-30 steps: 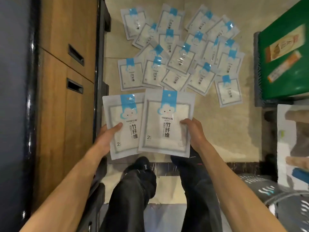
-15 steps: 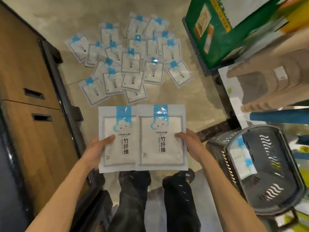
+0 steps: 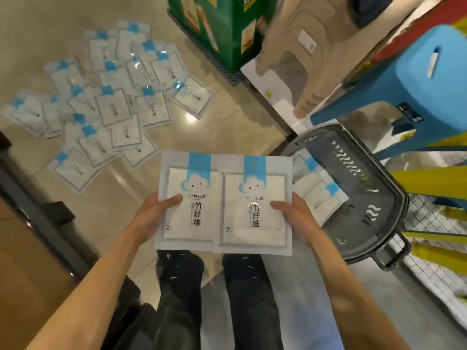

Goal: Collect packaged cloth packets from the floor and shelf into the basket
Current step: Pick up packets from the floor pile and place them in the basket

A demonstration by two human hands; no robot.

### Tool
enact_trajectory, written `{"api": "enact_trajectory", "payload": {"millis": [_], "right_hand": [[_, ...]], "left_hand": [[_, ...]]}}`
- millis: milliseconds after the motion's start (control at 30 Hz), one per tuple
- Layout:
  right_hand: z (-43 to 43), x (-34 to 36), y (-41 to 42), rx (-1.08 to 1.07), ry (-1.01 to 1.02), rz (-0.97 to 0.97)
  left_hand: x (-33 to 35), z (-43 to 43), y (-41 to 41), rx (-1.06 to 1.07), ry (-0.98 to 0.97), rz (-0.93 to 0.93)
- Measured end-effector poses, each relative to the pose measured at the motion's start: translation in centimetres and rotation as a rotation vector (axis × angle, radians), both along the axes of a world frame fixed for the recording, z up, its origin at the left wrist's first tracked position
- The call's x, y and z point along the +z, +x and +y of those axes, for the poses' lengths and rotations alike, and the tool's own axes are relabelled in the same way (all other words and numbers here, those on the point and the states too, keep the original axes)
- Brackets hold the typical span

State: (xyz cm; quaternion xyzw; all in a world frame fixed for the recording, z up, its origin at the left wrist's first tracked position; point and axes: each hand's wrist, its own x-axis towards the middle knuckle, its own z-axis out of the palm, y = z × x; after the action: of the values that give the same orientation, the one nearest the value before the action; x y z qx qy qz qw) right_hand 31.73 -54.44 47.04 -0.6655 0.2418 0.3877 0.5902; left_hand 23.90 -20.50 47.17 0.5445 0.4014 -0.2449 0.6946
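Note:
I hold two white cloth packets with blue cloud labels side by side in front of me. My left hand (image 3: 154,215) grips the left packet (image 3: 189,223) at its left edge, thumb on top. My right hand (image 3: 295,218) grips the right packet (image 3: 252,231) at its right edge, which overlaps the left one. A dark plastic basket (image 3: 374,223) stands on the floor just right of my right hand, with a few packets (image 3: 318,193) inside. Several more packets (image 3: 106,104) lie scattered on the beige floor at upper left.
A wooden cabinet with a dark frame (image 3: 30,236) runs along the left. A green carton (image 3: 227,29) stands at the top centre. Stacked beige stools (image 3: 310,61), a blue stool (image 3: 417,79) and yellow legs (image 3: 429,180) crowd the right. My legs (image 3: 214,299) are below the packets.
My view has swung right: the floor pile has slid to the upper left and the basket has come closer beside my right hand. Both hands keep hold of their packets.

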Motion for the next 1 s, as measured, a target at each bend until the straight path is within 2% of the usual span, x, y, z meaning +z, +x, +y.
{"api": "enact_trajectory", "payload": {"millis": [233,467,833,1000], "right_hand": [[-11.5,-0.2,-1.2,-0.233,-0.045,-0.015],[-19.8,-2.4,-4.1,-0.461,0.051,0.082],[-26.2,-9.1,-6.9,-0.873,-0.034,0.144],[-28.7,-13.3,-5.7,-0.9,-0.042,0.165]], "left_hand": [[-0.4,-10.4,6.2,-0.181,-0.005,0.03],[-2.0,-19.1,10.5,-0.364,0.065,0.055],[-8.5,-29.6,17.1,-0.66,0.196,0.11],[-13.0,-34.2,20.1,-0.69,0.247,0.121]]}}
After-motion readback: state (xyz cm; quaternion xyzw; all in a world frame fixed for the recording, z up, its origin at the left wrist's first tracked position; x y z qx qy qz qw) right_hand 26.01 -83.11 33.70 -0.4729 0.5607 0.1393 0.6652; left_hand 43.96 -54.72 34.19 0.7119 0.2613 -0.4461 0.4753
